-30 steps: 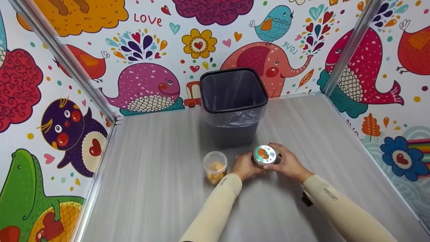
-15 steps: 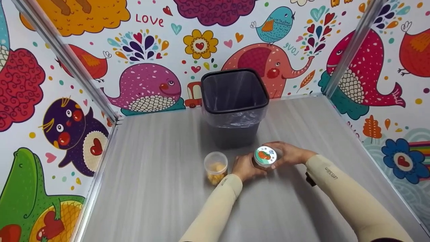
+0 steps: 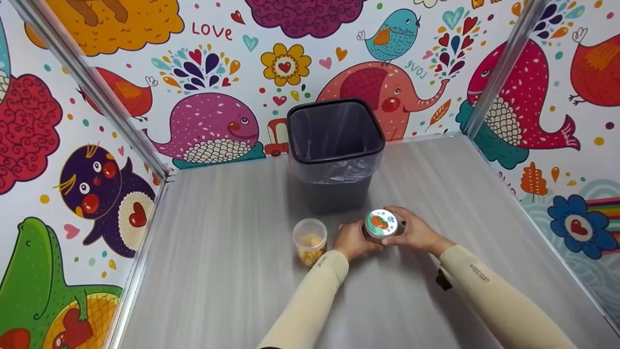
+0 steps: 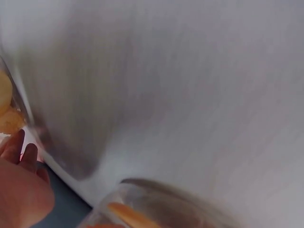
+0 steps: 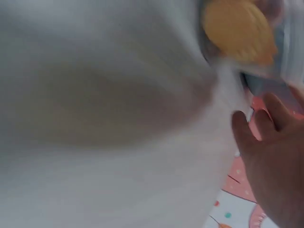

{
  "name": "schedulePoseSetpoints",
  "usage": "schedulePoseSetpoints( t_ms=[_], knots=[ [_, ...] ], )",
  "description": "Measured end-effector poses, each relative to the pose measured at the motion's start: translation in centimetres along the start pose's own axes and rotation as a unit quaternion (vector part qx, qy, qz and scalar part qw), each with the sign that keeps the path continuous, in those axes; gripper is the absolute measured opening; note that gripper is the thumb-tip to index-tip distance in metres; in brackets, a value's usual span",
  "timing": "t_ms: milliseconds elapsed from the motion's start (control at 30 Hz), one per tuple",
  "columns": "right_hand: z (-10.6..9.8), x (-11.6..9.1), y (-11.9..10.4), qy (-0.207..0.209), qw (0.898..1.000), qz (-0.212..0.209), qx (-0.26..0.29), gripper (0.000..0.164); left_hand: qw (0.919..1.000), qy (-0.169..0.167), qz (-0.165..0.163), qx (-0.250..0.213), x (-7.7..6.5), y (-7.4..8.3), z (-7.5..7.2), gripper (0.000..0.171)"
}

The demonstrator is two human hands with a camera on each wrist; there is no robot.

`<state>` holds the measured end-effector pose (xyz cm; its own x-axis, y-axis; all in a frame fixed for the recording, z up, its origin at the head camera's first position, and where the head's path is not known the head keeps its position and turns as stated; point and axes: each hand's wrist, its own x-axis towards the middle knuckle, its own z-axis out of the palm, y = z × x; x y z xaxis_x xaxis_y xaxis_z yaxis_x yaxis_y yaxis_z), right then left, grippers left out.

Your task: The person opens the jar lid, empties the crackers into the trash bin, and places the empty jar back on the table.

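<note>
With left hand (image 3: 356,241) and right hand (image 3: 420,233), gripping lidded jar (image 3: 381,223) near bin (image 3: 334,196), with room rightward on tabletop (image 3: 484,213); pointing top-up, with long axis roughly vertical.

I'd call this a work booth – a grey, streaked worktop (image 3: 218,291) boxed in on three sides by printed panels (image 3: 164,29). Metal posts (image 3: 89,82) run up the two far corners where the panels meet. The print looks straight out of a nursery: a purple whale (image 3: 208,118), an elephant (image 3: 387,87), a penguin (image 3: 99,186), hearts, the word LOVE. A lined bin (image 3: 334,194) stands right on the worktop – what building surrounds the booth, I can't tell.
</note>
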<state>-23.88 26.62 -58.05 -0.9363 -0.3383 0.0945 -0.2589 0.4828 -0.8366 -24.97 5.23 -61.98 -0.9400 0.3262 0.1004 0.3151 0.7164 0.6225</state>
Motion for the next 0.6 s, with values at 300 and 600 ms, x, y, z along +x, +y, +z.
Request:
schedulePoseSetpoints(
  t_ms=[300,600],
  knots=[
    [1.2,-0.4,0.8,0.054,0.998,-0.02,-0.01,0.089,1.0,-0.002,-0.002,0.009,0.0,0.2,-0.2,0.069],
    [-2.2,1.4,0.0,-0.124,0.992,-0.005,0.007,0.089,0.9997,-0.018,-0.016,-0.004,0.0,0.4,-0.3,0.074]
  ],
)
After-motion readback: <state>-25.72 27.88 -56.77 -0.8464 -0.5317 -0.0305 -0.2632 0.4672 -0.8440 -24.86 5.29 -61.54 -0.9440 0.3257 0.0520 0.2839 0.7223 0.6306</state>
